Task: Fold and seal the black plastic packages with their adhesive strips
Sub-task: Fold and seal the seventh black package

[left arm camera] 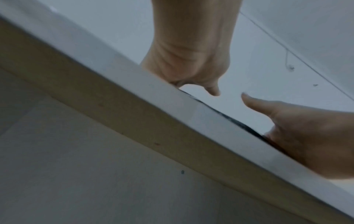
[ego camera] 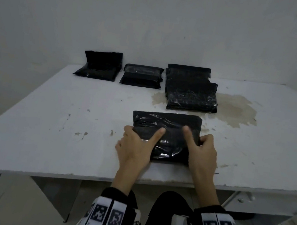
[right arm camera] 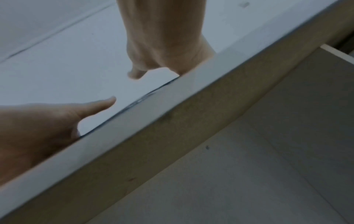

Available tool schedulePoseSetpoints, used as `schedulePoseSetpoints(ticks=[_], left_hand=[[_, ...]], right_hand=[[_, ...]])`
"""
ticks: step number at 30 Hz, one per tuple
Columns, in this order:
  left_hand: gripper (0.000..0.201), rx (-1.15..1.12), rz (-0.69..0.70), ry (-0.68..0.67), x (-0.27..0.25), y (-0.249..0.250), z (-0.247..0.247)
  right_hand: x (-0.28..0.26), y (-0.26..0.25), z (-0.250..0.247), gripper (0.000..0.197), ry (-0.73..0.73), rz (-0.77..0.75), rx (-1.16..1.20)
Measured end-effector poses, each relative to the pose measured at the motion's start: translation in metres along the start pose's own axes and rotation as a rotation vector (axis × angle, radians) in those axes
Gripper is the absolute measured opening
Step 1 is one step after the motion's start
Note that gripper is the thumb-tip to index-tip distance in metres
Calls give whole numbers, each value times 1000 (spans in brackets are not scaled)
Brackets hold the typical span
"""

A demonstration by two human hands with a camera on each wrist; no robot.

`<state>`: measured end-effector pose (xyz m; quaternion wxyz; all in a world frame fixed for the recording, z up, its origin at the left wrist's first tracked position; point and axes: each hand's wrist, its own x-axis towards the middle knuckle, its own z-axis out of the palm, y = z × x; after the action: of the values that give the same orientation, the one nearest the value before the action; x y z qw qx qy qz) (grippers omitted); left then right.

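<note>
Both hands were on the nearest black package (ego camera: 165,134), which lay flat on the white table (ego camera: 47,117) close to its front edge. The left hand (ego camera: 135,145) gripped the package's left side, fingers curled round the edge and the thumb stretched across the top. The right hand (ego camera: 203,152) mirrored it on the right side, fingers wrapped over the edge and thumb pressing inward on the plastic. That two-sided hold probably kept the slippery film from sliding while the thumbs set a line for folding. The far part of the package lay flat as a smoother band, likely the flap meant to come over; whether its adhesive strip was exposed could not be told.

At the back of the table, three other lots sat in a row by the wall: a bag with its flap standing up (ego camera: 99,65), a compact folded package (ego camera: 142,76), and a larger stack (ego camera: 192,90) resting on a brownish stain (ego camera: 239,110). They seemed parked there to leave working room up front. The wrist views showed little beyond the table's edge and both thumbs raised over a sliver of black plastic.
</note>
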<state>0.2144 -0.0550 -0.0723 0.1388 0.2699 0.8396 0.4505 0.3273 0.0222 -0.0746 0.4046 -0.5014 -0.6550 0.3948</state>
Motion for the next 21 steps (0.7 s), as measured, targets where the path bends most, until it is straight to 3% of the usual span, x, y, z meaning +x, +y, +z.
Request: schedulePoseSetpoints(ticks=[5, 6, 8, 9, 11, 15, 21], left_hand=[[71, -195, 125, 208, -6, 12, -6], [60, -229, 147, 225, -5, 10, -6], [39, -293, 181, 239, -2, 7, -7], [38, -307, 197, 249, -1, 7, -9], [44, -316, 231, 289, 0, 8, -13], [50, -361, 228, 331, 3, 12, -23], [54, -377, 132, 233, 14, 8, -54]], right_hand=[[-2, -15, 2, 84, 117, -98, -9], [-1, -17, 3, 78, 117, -104, 12], [1, -19, 4, 49, 110, -152, 52], [0, -21, 3, 39, 104, -175, 81], [-3, -24, 3, 38, 101, -194, 135], [0, -33, 4, 50, 29, -128, 301], [9, -55, 15, 67, -106, -35, 338]])
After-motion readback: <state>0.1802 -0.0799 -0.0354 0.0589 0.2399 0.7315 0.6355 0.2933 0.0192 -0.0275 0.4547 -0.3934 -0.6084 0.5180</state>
